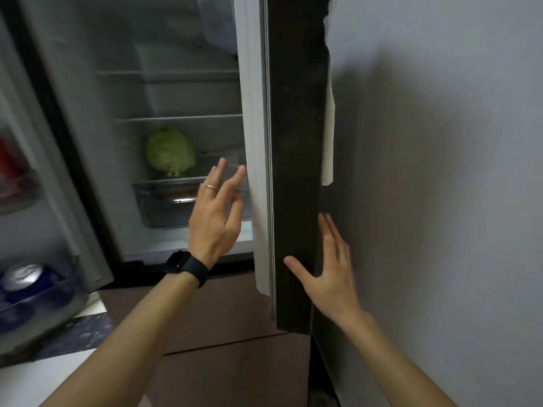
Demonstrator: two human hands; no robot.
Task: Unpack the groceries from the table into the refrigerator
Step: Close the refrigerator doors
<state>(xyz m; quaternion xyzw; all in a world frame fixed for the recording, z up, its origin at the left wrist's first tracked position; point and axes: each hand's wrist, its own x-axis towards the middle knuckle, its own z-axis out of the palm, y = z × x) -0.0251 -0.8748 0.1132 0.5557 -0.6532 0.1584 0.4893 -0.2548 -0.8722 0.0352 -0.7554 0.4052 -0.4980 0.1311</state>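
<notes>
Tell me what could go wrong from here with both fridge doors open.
1. The left hand hovers right beside the inner edge of the right door. If the right hand, spread flat on that door, pushes it shut, the left hand may get pinched.
2. The cabbage sits near the front of its shelf; a reaching hand might knock it out.
</notes>
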